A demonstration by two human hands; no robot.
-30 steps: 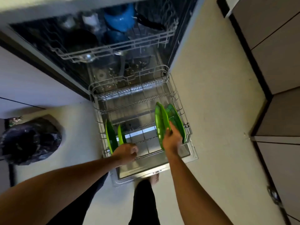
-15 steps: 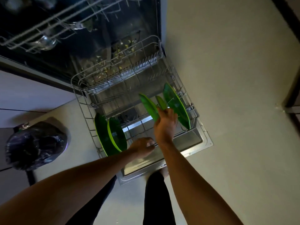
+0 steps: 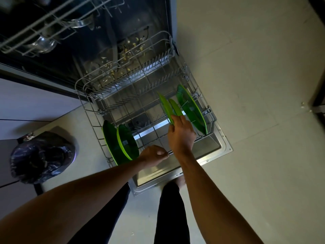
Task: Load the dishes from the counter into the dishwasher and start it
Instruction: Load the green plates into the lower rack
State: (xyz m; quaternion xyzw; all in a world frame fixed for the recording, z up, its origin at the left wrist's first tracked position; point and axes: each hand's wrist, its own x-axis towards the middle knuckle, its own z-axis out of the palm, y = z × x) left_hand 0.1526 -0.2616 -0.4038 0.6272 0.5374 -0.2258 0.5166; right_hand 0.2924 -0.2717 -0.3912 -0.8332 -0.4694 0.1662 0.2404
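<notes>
The dishwasher's lower rack [image 3: 91, 120] is pulled out over the open door [image 3: 218, 148]. Two green plates [image 3: 126, 143] stand on edge at its left side. A large green plate [image 3: 191, 110] stands at the right, with two smaller green plates [image 3: 166, 104] beside it. My right hand [image 3: 181, 134] grips the near edges of those two smaller plates. My left hand [image 3: 154, 154] is curled around the rack's front rail.
The upper rack [image 3: 44, 23] with glassware sticks out at the top left. Food scraps lie on the dishwasher floor [image 3: 123, 55]. A bin with a black bag [image 3: 40, 155] stands on the floor at the left. Pale floor tiles [image 3: 246, 85] lie to the right.
The view has swung downward and closer to the lower rack. My right hand has shifted onto the two smaller plates at the right; my left hand stays on the front rail.
</notes>
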